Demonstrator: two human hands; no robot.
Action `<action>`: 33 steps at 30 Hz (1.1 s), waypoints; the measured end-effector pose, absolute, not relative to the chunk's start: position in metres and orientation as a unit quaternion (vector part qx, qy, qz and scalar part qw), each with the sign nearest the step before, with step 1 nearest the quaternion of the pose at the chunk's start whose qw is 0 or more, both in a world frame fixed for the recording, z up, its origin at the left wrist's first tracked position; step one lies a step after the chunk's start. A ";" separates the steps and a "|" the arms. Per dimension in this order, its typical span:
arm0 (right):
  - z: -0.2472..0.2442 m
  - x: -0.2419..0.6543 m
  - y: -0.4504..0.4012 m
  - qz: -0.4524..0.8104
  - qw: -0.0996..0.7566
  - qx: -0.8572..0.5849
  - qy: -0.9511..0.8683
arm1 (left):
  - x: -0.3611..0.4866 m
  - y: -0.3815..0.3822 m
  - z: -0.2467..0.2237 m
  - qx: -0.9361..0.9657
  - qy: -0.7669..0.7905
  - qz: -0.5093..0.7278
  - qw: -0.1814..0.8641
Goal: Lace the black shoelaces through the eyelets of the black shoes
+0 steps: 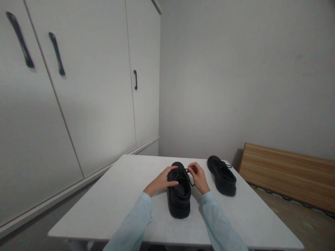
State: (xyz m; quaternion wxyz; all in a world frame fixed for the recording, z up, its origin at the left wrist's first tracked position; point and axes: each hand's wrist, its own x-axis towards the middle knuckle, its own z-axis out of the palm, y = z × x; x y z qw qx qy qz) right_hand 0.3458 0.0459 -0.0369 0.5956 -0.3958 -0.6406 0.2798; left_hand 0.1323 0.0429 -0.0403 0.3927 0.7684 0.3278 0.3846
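A black lace-up shoe rests on the white table, its toe pointing away from me and its heel toward me. My left hand lies over the left side of the shoe, thumb and fingers apart, touching it near the opening. On the other side my right hand pinches the black shoelace, pulled out to the right of the shoe. A loop of the lace hangs below these fingers. The left fingertips are partly lost against the dark shoe.
A second black shoe, laced, stands farther right near the table's edge. White cabinets with dark handles line the left. Behind the table is a grey wall, and a wood-grain panel leans at the right.
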 end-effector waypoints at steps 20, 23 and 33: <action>-0.038 0.350 0.043 0.195 0.504 -0.444 -0.715 | 0.131 0.044 -0.042 0.776 0.333 0.378 0.379; -0.039 0.352 0.044 0.160 0.476 -0.451 -0.738 | 0.131 0.046 -0.044 0.775 0.330 0.378 0.383; -0.039 0.362 0.049 0.172 0.454 -0.430 -0.762 | 0.130 0.046 -0.044 0.778 0.329 0.375 0.383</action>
